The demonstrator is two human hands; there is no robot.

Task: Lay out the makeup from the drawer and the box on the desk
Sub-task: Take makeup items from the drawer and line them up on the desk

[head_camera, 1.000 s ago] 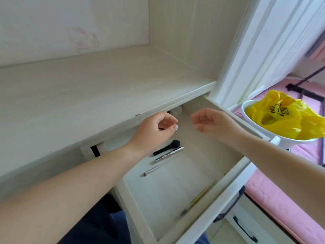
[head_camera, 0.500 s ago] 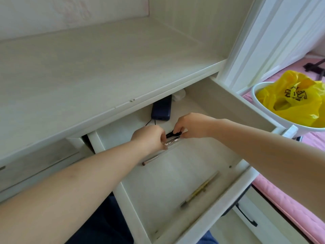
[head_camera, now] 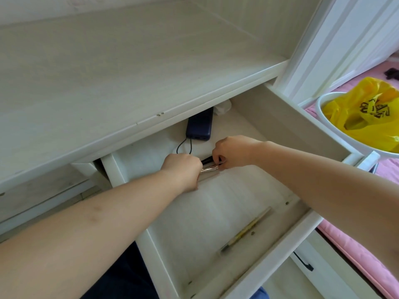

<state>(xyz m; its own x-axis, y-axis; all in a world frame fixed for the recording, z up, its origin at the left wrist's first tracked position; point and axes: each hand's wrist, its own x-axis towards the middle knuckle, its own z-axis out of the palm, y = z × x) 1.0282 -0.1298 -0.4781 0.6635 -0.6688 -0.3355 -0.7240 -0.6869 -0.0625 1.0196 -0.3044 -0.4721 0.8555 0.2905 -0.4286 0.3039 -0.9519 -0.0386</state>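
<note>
Deep inside the open drawer [head_camera: 216, 212], your two hands meet over a small cluster of makeup tools. Your left hand [head_camera: 183, 169] is curled knuckles-up around one end of a slim silver pencil [head_camera: 210, 168], and your right hand [head_camera: 233, 152] is curled around the head end of a black brush [head_camera: 207, 160]; both fists look closed on these slender sticks, though the fingertips themselves are hidden under the knuckles. The two tools lie side by side, nearly touching, between your fists.

Nearer the drawer's front panel, a long yellowish pencil [head_camera: 246, 230] with a dark tip lies on its own at a slant, well apart from your hands. At the back of the drawer sits a flat, dark blue power bank [head_camera: 199, 127] with rounded corners, a thin black cable [head_camera: 183, 147] looping from it toward your left hand. The drawer is smooth, pale whitewashed wood, rectangular and shallow. Above it, the desk [head_camera: 108, 72] shows the same pale grain. To your right, a round white bin [head_camera: 323, 117] holds a crinkled yellow plastic bag [head_camera: 367, 108], standing beside pink fabric [head_camera: 356, 244].
</note>
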